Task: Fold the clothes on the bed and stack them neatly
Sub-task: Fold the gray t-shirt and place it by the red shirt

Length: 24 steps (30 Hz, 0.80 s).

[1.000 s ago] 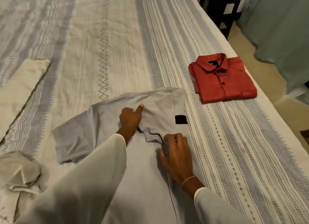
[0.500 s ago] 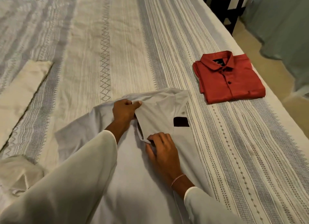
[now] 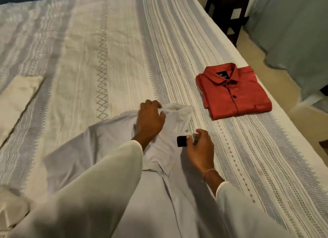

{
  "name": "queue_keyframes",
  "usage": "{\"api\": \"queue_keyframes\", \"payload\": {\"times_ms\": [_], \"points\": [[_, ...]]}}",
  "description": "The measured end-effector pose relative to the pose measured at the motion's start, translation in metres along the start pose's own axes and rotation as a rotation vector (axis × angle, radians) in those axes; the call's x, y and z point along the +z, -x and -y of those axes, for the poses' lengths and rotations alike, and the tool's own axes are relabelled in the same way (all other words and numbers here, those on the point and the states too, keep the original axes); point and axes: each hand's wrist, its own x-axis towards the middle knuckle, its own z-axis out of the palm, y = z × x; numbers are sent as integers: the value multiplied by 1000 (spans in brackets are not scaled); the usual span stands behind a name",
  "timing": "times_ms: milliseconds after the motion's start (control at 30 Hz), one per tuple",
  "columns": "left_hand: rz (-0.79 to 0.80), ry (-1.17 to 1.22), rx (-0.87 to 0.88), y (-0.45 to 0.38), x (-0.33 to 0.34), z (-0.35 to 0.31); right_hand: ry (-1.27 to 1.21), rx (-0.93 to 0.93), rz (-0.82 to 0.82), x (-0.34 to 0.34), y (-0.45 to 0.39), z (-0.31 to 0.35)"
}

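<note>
Red shirt (image 3: 236, 94) lying folded — we are gripping grey shirt (image 3: 92, 149) collar with left hand (image 3: 150, 120), right hand (image 3: 199, 145) pinching its edge; cream garments (image 3: 16, 95) waiting.

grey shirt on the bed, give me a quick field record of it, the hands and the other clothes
grey shirt: spread on the bed, unfolded, black patch on chest
left hand: on the collar area, fingers curled over the fabric
right hand: beside the black patch; grip unclear
red shirt: folded, lying apart to the right
cream cloth: flat at left edge
</note>
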Motion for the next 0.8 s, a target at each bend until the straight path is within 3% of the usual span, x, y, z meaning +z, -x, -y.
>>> {"api": "queue_keyframes", "payload": {"times_ms": [167,367,433,567,700,800], "points": [[333,100,107,-41,38,-40,-36,143,239,-7,-43,10],[516,-80,29,-72,58,-59,-198,240,349,-6,-62,0],[573,-23,-16,-80,54,-64,-237,237,365,-8,-62,-5],[530,333,-154,-93,46,-57,-303,258,337,-13,-67,-16],[474,347,46,-88,54,-34,-294,249,197,-9,-62,-20],[444,183,218,-88,61,-20,-257,197,74,-3,-49,-16]]}}
